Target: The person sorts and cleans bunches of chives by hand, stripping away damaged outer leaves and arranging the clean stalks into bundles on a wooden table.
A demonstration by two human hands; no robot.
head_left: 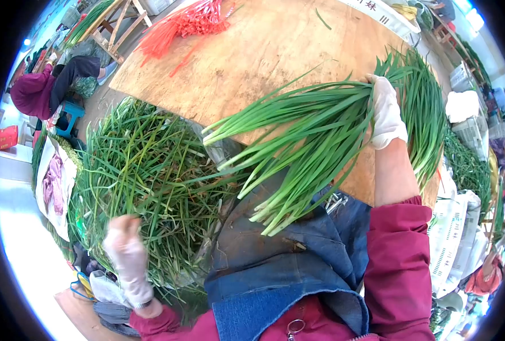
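Chives [303,128]: located at 1 o'clock, partly over the desk [252,62], pale ends fanned towards 8 o'clock above the apron [281,250]. Gripped at the leafy part by the closed fingers of the right hand [388,113]. Left hand [128,247]: positioned at 8 o'clock, by the heap [144,170] of tangled leaves; blurred, finger closure and contents impossible to tell.

Possible faults, largest item first:
- Heap, 9 o'clock: possible snagging or mixing of the long stalks, caused by nearness to the fanned ends.
- Second bunch [426,108], 2 o'clock: possible mixing or pushing off the desk edge, caused by closeness to the right wrist.
- Held bunch: possible slipping of outer stalks, caused by one-handed support and wide spread; possible bruising from too tight a grip.
- Red ties [198,20], 11 o'clock: possible tangling, caused by loose strands.

Count, largest first: desk, one; heap, one; bunches near the right hand, two; gloved hands, two; pile of red ties, one. Single stalks: uncountable through overlap.
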